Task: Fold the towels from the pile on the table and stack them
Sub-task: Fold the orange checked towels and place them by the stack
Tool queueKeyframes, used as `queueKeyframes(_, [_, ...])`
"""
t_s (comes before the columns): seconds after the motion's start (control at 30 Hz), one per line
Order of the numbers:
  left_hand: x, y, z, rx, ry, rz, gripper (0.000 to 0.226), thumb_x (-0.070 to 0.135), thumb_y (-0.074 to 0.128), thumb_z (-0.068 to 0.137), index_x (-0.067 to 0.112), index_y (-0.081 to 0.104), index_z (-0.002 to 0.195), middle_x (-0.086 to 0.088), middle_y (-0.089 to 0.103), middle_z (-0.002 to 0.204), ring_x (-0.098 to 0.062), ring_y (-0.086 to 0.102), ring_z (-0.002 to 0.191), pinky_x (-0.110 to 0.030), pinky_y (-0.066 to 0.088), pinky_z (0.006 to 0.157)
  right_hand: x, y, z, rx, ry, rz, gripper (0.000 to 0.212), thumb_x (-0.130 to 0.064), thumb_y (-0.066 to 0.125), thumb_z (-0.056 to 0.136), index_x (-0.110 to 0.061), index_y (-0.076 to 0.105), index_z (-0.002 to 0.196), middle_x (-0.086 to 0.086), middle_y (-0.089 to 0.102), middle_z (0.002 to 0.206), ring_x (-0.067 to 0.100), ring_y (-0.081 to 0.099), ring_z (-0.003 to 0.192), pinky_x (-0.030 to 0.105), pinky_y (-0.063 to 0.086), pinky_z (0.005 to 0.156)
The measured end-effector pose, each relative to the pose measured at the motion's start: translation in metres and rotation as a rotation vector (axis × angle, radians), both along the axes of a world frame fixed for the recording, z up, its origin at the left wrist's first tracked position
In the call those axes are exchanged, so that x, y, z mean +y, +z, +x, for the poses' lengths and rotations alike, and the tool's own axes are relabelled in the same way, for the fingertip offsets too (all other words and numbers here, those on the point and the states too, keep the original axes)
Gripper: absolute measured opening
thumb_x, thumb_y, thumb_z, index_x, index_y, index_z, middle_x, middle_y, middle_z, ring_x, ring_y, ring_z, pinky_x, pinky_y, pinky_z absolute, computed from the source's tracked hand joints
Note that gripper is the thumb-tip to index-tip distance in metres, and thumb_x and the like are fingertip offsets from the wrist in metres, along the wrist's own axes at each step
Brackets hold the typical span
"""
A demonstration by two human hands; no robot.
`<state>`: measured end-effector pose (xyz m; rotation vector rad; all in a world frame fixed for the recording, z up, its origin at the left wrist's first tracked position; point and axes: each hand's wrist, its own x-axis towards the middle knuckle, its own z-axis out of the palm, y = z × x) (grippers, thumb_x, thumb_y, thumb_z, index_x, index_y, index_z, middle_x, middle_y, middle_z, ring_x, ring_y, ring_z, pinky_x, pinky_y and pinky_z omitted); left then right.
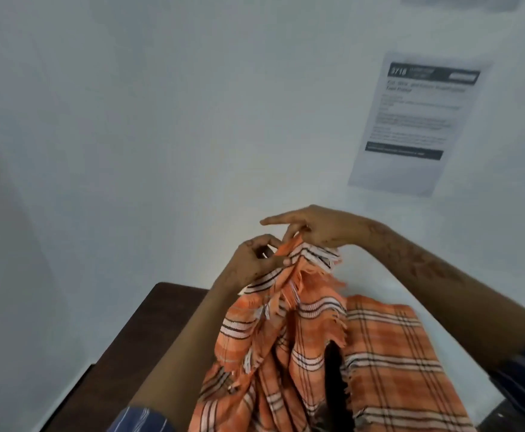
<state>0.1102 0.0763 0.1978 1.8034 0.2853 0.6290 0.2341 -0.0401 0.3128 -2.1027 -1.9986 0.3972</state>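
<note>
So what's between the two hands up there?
In the head view, only the orange plaid towel's bunched fringed edge spans between the left hand and right hand.

The orange plaid towel (317, 353) runs off the bottom edge well below the fingers (273, 241), its lower end unseen, and it covers most of the table (149, 332). Up and right of the fingers, the wall notice (414, 120) is too blurred to read. Both sleeves are cut off.
</note>
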Motion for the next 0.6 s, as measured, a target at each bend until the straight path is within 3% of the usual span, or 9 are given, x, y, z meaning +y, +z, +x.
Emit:
queueKeyframes(0.07, [0.002,0.021,0.006,-0.059,0.057,0.058,0.020,0.021,0.080,0.072,0.010,0.066,0.082,-0.001,0.063,0.079,-0.011,0.049,0.066,-0.020,0.041,0.066,0.005,0.032,-0.001,-0.077,0.021,0.012,0.080,0.020,0.041,0.074,-0.022,0.042,0.142,0.002,0.070,0.109,-0.018,0.054,0.061,0.003,0.037,0.056])
queueKeyframes(0.13, [0.006,0.039,0.006,-0.134,0.060,0.052,0.020,0.017,0.077,0.077,0.005,0.062,0.082,-0.009,0.060,0.076,-0.013,0.047,0.063,-0.020,0.041,0.061,0.011,0.058,0.000,-0.137,0.029,0.048,0.080,0.020,0.041,0.072,-0.021,0.044,0.140,0.001,0.071,0.106,-0.023,0.052,0.066,0.002,0.037,0.059])
queueKeyframes(0.23, [0.012,0.058,0.000,-0.156,-0.003,0.063,0.014,0.008,0.067,0.084,0.000,0.056,0.088,-0.008,0.056,0.077,-0.012,0.041,0.049,-0.020,0.035,0.044,0.023,0.094,0.005,-0.249,0.040,0.103,0.078,0.020,0.039,0.069,-0.021,0.051,0.134,0.000,0.071,0.100,-0.012,0.055,0.061,0.005,0.038,0.055])
queueKeyframes(0.3, [0.013,0.065,-0.005,-0.155,0.006,0.054,0.012,0.005,0.064,0.087,0.000,0.053,0.090,-0.004,0.057,0.085,-0.010,0.040,0.047,-0.018,0.032,0.041,0.030,0.110,0.008,-0.340,0.056,0.162,0.071,0.018,0.039,0.070,-0.020,0.057,0.127,0.001,0.071,0.098,-0.004,0.058,0.070,0.006,0.041,0.063])
queueKeyframes(0.4, [0.015,0.072,-0.017,-0.190,0.064,0.051,0.014,0.007,0.065,0.086,0.004,0.051,0.088,-0.008,0.058,0.090,-0.008,0.042,0.046,-0.017,0.031,0.041,0.037,0.128,0.007,-0.405,0.074,0.271,0.056,0.016,0.040,0.074,-0.016,0.066,0.113,0.004,0.071,0.095,0.010,0.060,0.080,0.020,0.047,0.074])
queueKeyframes(0.47, [0.018,0.076,-0.024,-0.213,0.102,0.056,0.018,0.010,0.070,0.083,0.007,0.052,0.083,-0.012,0.057,0.089,-0.008,0.047,0.048,-0.015,0.035,0.045,0.038,0.133,0.007,-0.402,0.083,0.333,0.052,0.016,0.039,0.075,-0.014,0.068,0.107,0.006,0.071,0.093,0.014,0.063,0.083,0.023,0.047,0.074])
queueKeyframes(0.53, [0.020,0.080,-0.030,-0.250,0.132,0.097,0.021,0.016,0.075,0.079,0.010,0.055,0.079,-0.011,0.055,0.084,-0.014,0.051,0.058,-0.022,0.042,0.056,0.040,0.134,0.007,-0.394,0.099,0.381,0.050,0.016,0.039,0.075,-0.013,0.068,0.103,0.005,0.072,0.091,0.014,0.065,0.083,0.024,0.048,0.074])
queueKeyframes(0.6, [0.019,0.083,-0.035,-0.299,0.187,0.150,0.024,0.023,0.079,0.073,0.013,0.058,0.074,-0.009,0.053,0.076,-0.019,0.045,0.063,-0.029,0.038,0.062,0.046,0.135,0.005,-0.394,0.115,0.426,0.047,0.015,0.040,0.074,-0.012,0.069,0.100,0.004,0.072,0.089,0.012,0.065,0.080,0.021,0.046,0.072])
